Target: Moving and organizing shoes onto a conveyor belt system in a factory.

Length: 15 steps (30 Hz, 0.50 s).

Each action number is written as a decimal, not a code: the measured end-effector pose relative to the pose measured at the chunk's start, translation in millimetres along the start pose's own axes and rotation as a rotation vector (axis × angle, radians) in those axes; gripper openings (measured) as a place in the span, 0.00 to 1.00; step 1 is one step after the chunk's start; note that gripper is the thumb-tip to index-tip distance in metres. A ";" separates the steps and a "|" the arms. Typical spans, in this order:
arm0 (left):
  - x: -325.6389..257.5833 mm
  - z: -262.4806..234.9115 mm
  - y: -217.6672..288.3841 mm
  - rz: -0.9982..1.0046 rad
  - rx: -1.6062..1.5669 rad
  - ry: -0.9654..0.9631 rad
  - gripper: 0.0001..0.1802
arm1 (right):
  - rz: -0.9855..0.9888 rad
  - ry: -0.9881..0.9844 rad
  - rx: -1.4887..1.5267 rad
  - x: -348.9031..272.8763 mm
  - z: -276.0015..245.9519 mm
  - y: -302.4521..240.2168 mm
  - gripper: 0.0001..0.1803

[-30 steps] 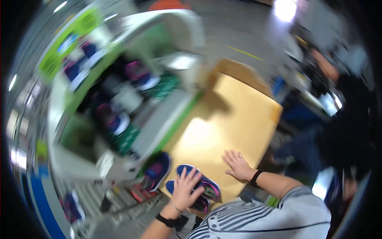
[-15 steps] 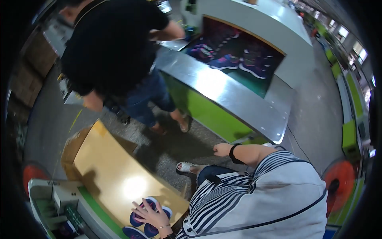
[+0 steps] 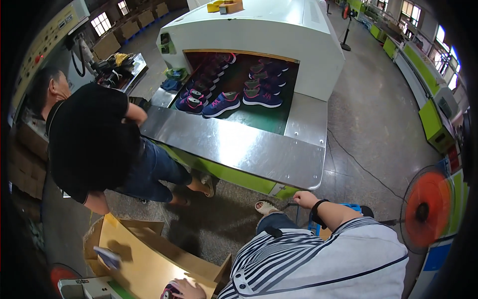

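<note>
**Left hand on a shoe, right hand at the conveyor's edge**

The left hand [image 3: 186, 288] lies at the bottom edge of the view, fingers spread over a dark shoe with pink trim [image 3: 169, 290] that sits at the near end of the tan cardboard box [image 3: 144, 264]. How firmly it grips I cannot tell; the frame cuts it off. The right hand [image 3: 304, 198], watch at the wrist, reaches out beside the corner of the steel-topped conveyor table [image 3: 234, 147], touching nothing that I can see, its fingers hidden from here.

Largest in sight is the white tunnel machine [image 3: 259, 30], then the green belt [image 3: 249, 117] running out of it, with rows of purple-and-pink shoes [image 3: 221, 103] riding on it. A co-worker in a black shirt [image 3: 89, 139] stands at the table's far side.

By my reading this is the packing step: one shoe going into the box. The next move calls for a turn toward the belt and a clean grasp on another shoe.
</note>
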<state>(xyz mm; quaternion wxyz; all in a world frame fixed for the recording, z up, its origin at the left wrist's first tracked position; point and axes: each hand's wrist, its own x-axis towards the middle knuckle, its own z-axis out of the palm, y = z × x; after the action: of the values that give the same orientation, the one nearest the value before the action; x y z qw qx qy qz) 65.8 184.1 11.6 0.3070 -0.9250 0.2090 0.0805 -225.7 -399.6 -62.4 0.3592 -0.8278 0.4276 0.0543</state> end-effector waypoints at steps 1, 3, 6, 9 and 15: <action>14.8 -20.9 29.2 -0.136 -0.372 -0.093 0.33 | 0.010 0.004 0.007 9.0 -10.1 6.1 0.13; 36.8 23.4 50.6 0.020 -0.568 -0.381 0.40 | -0.078 0.013 -0.037 38.9 -37.7 -2.6 0.13; 42.0 -88.2 142.0 -0.122 -1.019 -0.631 0.35 | -0.077 0.109 0.028 73.1 -94.7 2.8 0.13; 35.6 17.7 178.5 -0.151 -1.012 -0.581 0.36 | 0.022 0.061 0.524 148.0 -132.0 7.3 0.12; 1.7 -6.4 166.2 -0.238 -1.421 -0.508 0.30 | 0.071 0.406 0.474 314.5 -201.8 57.4 0.12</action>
<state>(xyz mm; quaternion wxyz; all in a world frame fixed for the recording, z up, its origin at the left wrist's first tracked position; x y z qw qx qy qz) -5.0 59.3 -72.6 -0.3166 -0.8696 -0.0711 0.3722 -114.8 -761.0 -70.3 0.4475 -0.6993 0.5201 -0.2007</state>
